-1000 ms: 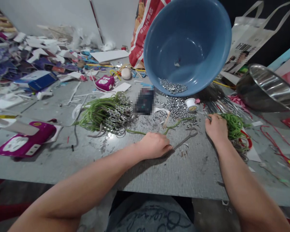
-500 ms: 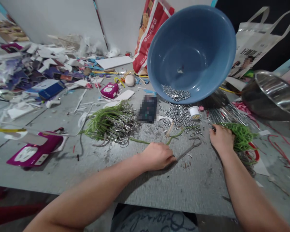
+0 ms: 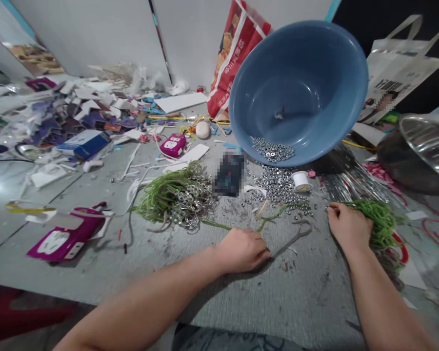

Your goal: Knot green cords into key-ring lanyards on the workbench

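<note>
My left hand (image 3: 243,249) rests on the table with its fingers closed round a grey cord (image 3: 290,242), whose looped end points right. A green cord (image 3: 278,211) runs behind this hand and up toward the loose metal nuts. My right hand (image 3: 349,229) lies against a bundle of green cords (image 3: 382,222), its fingers curled together. What is between those fingertips is too small to make out. To the left of my left hand lies another bundle of green cords (image 3: 155,197) with metal rings (image 3: 192,200) at one end.
A tilted blue basin (image 3: 237,117) holds nuts, with more nuts (image 3: 278,183) spilled below it. Near them are a white spool (image 3: 302,181), a dark blurred object (image 3: 229,174) and thin metal strips (image 3: 346,175). A steel bowl (image 3: 398,156) stands right; purple devices (image 3: 68,239) lie left.
The view has shifted, so most things appear slightly lower and to the right. My right hand has moved slightly beside the green bundle; my left hand keeps its hold on the grey cord.
</note>
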{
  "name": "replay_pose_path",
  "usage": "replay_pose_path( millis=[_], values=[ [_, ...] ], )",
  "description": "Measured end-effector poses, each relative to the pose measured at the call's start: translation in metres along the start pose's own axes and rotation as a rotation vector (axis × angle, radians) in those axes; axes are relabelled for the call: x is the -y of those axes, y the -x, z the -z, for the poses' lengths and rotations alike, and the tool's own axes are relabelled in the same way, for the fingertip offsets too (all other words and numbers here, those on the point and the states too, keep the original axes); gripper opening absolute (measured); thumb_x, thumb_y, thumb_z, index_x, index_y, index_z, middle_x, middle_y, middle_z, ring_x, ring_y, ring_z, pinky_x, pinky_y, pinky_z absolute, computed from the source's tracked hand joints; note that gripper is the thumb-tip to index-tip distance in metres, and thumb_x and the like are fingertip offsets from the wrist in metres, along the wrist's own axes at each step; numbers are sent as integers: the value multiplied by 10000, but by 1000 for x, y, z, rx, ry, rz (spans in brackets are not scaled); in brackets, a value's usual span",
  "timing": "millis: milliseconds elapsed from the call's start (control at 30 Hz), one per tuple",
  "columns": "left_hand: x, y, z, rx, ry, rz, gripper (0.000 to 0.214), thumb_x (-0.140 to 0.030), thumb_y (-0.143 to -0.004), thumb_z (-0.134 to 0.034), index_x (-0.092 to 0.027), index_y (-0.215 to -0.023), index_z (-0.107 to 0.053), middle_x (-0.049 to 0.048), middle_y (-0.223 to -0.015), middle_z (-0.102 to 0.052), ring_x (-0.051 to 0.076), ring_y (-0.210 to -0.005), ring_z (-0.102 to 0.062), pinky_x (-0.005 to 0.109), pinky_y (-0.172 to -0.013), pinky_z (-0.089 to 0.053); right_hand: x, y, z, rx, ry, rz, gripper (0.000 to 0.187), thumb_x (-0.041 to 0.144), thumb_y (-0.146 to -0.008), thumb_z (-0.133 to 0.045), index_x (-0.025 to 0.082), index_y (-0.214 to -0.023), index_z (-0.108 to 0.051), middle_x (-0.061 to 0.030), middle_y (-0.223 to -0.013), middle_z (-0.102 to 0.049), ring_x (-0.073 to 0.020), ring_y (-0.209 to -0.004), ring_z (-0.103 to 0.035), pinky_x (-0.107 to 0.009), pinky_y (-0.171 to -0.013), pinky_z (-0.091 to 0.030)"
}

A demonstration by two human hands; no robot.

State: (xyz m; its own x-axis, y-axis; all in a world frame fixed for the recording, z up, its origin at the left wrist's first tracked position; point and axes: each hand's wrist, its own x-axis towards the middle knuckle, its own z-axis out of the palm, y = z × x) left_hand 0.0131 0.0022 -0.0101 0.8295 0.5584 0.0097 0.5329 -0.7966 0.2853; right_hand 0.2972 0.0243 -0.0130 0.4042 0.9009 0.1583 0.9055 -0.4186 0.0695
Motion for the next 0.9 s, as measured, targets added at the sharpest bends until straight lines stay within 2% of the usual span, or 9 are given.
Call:
replay_pose_path(
  millis=[167,333,400,500,633,800,900],
  values=[
    [-1,1,3,11,14,35,318,-348,-896,-365,-165,-779,-597,23,-775,-635,154,-683,-604,247,-532,-406,-3,-1,-8,-165,-98,57,334,275,-820,-425,112,-999,-655,-156,-1031,-644,-292,-874,-583,-361,-657,-386],
    [-1,1,5,13,27,31,305,-349,-894,-367,-163,-782,-581,30,-771,-629,153,-688,-600,246,-552,-422,-6,-2,-5,-413,-264,141,320,259,-824,-373,136,-885,-662,-138,-988,-661,-269,-967,-555,-418,-868,-379],
    [-1,1,4,7,30,29,298,-346,-895,-368,-166,-781,-577,28,-768,-627,150,-682,-598,246,-553,-426,-4,-1,-1,-441,-322,196,331,255,-837,-334,162,-865,-651,-128,-1034,-646,-253,-1071,-511,-413,-936,-352],
    [0,1,2,-4,34,22,293,-341,-893,-373,-165,-774,-574,28,-765,-626,151,-685,-598,248,-553,-429,-2,-2,-2,-339,-431,253,338,243,-830,-304,177,-899,-628,-124,-1120,-607,-231,-1163,-463,-402,-959,-359],
    [0,1,2,-12,34,17,277,-330,-887,-386,-164,-774,-577,26,-766,-629,159,-684,-601,260,-555,-434,-7,-8,-15,-247,-542,165,343,215,-793,-313,157,-969,-601,-128,-1100,-612,-223,-1040,-554,-381,-926,-401],
    [2,2,0,-18,40,15,280,-323,-890,-377,-163,-792,-585,26,-782,-633,156,-690,-599,255,-549,-427,-16,-14,-14,-50,-308,-72,464,279,-792,-360,43,-1133,-568,-211,-1048,-612,-315,-999,-560,-407,-864,-410],
    [2,2,-1,-27,43,13,268,-323,-885,-389,-162,-800,-586,28,-782,-633,156,-697,-598,250,-542,-420,-18,-14,-6,55,-232,-184,554,393,-831,-341,38,-1221,-510,-233,-1085,-587,-343,-998,-553,-404,-786,-416]
  ],
)
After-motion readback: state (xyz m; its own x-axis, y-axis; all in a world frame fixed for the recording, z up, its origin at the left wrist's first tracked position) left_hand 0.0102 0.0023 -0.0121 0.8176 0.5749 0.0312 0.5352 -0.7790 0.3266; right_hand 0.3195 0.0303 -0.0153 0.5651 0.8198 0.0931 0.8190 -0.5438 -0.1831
